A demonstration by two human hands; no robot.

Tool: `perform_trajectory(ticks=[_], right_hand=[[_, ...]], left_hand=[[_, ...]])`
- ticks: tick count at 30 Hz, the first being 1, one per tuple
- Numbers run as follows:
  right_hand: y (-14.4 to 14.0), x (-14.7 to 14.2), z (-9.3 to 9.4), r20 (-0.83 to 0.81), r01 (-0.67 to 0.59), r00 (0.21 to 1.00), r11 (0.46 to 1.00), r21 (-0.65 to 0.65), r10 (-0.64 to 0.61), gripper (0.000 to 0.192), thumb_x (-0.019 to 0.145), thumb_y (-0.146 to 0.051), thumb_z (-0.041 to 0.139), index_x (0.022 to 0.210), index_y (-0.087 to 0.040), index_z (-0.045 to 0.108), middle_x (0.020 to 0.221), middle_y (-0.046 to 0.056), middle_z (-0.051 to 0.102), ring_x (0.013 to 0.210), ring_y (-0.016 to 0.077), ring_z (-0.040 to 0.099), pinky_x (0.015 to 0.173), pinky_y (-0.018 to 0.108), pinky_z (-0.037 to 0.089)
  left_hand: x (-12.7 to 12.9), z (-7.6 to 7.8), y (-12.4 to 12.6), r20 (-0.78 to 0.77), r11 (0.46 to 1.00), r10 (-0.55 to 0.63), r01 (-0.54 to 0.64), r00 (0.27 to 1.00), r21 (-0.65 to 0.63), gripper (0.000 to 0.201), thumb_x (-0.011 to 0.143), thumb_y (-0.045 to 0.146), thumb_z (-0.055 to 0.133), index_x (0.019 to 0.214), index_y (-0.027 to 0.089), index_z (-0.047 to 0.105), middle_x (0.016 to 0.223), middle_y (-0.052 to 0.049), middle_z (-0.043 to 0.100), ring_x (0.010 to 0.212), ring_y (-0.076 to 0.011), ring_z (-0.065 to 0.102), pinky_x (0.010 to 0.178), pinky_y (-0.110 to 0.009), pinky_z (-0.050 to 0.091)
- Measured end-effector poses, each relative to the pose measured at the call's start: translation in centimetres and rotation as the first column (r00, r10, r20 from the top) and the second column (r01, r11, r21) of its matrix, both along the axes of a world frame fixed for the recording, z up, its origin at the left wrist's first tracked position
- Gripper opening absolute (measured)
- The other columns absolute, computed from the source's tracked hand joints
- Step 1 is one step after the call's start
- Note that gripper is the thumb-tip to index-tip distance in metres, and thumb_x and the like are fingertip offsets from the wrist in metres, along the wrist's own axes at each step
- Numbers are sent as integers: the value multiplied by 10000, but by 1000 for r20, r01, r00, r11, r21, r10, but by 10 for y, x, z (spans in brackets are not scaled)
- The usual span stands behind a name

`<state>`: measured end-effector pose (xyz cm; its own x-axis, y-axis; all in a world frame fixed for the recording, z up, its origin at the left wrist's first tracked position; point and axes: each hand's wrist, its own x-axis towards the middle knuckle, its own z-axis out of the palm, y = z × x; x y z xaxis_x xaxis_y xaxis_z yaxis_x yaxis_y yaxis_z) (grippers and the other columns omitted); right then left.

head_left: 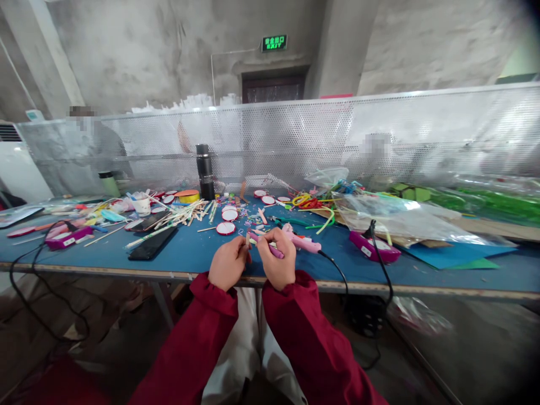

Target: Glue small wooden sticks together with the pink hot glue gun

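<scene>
Sitting at the near edge of the blue table (189,256), you had both hands together just above it, red sleeves (295,326) running back toward you. Your left hand (228,262) was curled nearly closed, its fingertips pinching something small that I could not make out. Your right hand (276,264) was also curled, gripping a purple stick (272,248) that slanted up to the left, its tip close to the left hand's fingertips. Just beyond your right hand lay a pink glue gun (301,242) on the table, its black cord (337,270) dropping over the front edge. A white disc with a red rim (225,228) sat just ahead of your left hand, with more like it farther back. A black phone (152,243) lay to the left, near a scatter of wooden sticks (185,216). A black flask (205,171) stood upright at the back, before the perforated screen (337,135). To the right, a second magenta glue gun (373,246) rested beside clear plastic bags (388,216).
</scene>
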<state>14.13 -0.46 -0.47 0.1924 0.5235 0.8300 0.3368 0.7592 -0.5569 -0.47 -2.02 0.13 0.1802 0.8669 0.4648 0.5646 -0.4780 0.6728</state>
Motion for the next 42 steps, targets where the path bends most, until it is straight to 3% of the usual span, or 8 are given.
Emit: perform_trajectory(ticks=[9,26,42], right_hand=[[4,1,-2,-33,33,999,999,-2,-33,222,929,-272,584,717,-234,528,708,-25,609,728,171,563,726,318,449],[4,1,-3,5,-17,1000,1000,0,17,214,914,-224,575,705,-243,537,699,-16,597,711,173,559,718,326,467],[2,-1,1,4,13,1000,1000,17,-13,207,905,-210,577,709,-242,517,680,-38,584,676,165,552,719,329,442]], left_hand=[[0,-2,2,22,1000,-5,6,1000,-20,168,1005,238,431,921,226,577,717,21,693,535,-144,593,591,-269,406],[0,-3,3,50,1000,-14,14,999,-16,191,1008,254,432,861,223,550,706,23,687,526,-139,592,581,-264,407],[-1,-2,3,56,999,-5,7,998,-35,167,1003,252,433,908,223,568,709,25,688,521,-140,587,580,-270,414]])
